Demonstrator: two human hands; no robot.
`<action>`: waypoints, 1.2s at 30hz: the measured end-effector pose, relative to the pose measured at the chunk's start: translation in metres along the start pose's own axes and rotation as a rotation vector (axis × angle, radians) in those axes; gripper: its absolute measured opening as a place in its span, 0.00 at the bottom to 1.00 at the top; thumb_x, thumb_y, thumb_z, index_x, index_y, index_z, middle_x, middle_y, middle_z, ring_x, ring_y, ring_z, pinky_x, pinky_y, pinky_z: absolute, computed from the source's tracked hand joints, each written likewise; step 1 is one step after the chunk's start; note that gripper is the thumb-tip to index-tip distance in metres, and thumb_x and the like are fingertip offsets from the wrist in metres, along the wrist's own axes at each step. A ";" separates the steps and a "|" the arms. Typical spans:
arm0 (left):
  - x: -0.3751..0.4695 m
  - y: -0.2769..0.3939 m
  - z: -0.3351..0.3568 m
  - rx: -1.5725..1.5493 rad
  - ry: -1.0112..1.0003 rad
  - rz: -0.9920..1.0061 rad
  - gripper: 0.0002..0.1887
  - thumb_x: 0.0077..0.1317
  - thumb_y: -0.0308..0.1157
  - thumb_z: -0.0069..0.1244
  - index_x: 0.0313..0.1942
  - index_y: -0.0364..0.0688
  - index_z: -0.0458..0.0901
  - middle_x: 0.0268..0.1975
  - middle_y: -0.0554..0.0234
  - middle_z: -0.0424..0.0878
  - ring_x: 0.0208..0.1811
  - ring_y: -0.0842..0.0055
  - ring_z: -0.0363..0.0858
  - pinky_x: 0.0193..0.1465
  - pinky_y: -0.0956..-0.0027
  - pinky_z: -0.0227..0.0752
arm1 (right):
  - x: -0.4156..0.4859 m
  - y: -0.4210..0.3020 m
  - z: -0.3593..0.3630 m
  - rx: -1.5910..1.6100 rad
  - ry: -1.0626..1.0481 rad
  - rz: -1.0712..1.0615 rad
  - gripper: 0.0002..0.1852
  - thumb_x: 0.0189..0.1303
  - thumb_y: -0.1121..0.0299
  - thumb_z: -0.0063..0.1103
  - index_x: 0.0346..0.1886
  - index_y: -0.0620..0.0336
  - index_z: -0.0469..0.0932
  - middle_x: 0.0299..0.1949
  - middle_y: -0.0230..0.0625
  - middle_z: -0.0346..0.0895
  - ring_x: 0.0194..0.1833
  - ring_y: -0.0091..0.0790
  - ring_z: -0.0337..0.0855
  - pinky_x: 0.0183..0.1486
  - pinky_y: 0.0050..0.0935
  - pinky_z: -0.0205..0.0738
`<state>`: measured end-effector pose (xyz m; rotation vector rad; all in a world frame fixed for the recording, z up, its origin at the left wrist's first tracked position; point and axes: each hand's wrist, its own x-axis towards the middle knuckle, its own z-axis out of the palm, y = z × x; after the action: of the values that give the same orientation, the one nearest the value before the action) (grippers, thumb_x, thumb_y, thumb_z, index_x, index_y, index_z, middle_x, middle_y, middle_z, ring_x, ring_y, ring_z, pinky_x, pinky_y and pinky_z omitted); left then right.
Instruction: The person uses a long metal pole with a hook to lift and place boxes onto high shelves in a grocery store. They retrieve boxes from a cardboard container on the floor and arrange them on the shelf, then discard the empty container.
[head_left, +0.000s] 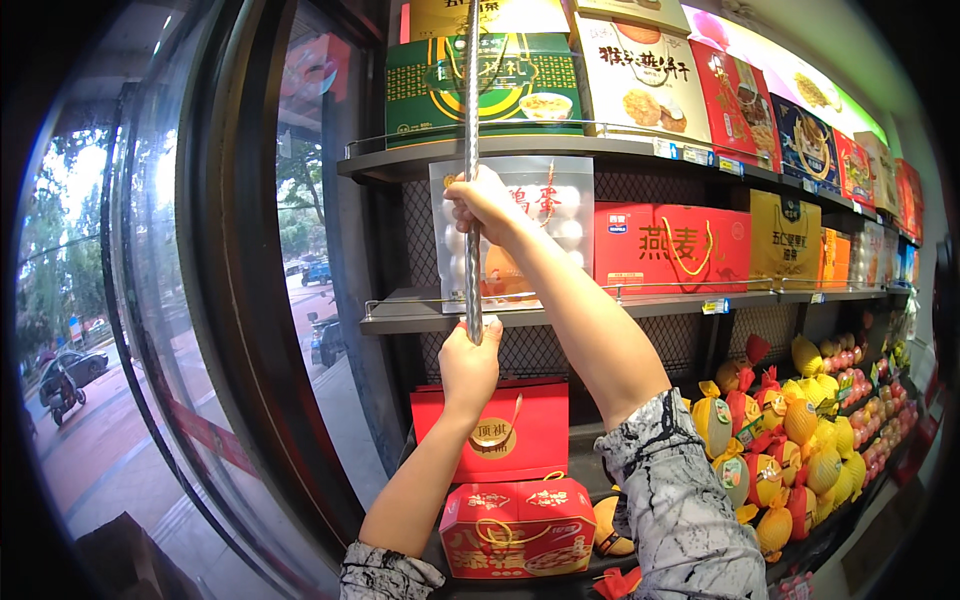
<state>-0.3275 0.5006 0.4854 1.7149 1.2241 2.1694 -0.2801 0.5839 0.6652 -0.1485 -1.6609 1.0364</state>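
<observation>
A shiny metal pole (472, 97) with a twisted pattern runs nearly upright from the top of the view. My right hand (486, 204) grips it higher up, in front of a translucent egg box (570, 247) on the middle shelf. Lower down, my left hand (469, 369) is closed around the pole near its visible bottom end, thumb up along it. Behind the pole's upper part stands a green gift box (409, 94) with a bowl pictured on it. The pole's top end lies outside the view.
Glass doors with a dark frame (259, 225) rise at left, street beyond. Gift boxes line the upper shelf (517, 144) and middle shelf (555, 316). Two red boxes, one upright (442, 442) and one lower (465, 540), stand below. Netted fruit (802, 420) is piled at right.
</observation>
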 end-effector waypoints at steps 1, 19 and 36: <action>0.000 0.004 0.002 -0.007 0.008 0.019 0.14 0.60 0.35 0.52 0.25 0.32 0.73 0.17 0.59 0.73 0.19 0.75 0.68 0.27 0.68 0.64 | 0.002 -0.002 -0.003 0.010 -0.054 -0.003 0.08 0.48 0.79 0.51 0.24 0.59 0.62 0.13 0.28 0.57 0.12 0.22 0.60 0.14 0.25 0.60; -0.005 -0.006 -0.013 0.002 -0.039 -0.091 0.16 0.61 0.39 0.52 0.24 0.34 0.72 0.16 0.67 0.69 0.19 0.82 0.64 0.24 0.71 0.62 | -0.010 0.004 0.003 0.014 -0.057 0.010 0.16 0.47 0.79 0.55 0.35 0.60 0.57 0.17 0.30 0.61 0.13 0.23 0.64 0.15 0.27 0.69; -0.129 -0.102 -0.079 0.217 0.089 -0.136 0.12 0.58 0.33 0.52 0.25 0.32 0.73 0.15 0.56 0.71 0.17 0.75 0.72 0.23 0.68 0.64 | -0.126 0.097 0.049 0.014 -0.206 0.328 0.20 0.50 0.76 0.54 0.44 0.63 0.57 0.24 0.40 0.68 0.23 0.34 0.77 0.24 0.33 0.74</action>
<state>-0.3880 0.4584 0.3189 1.5694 1.6016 2.1211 -0.3126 0.5432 0.5070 -0.3231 -1.8544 1.3458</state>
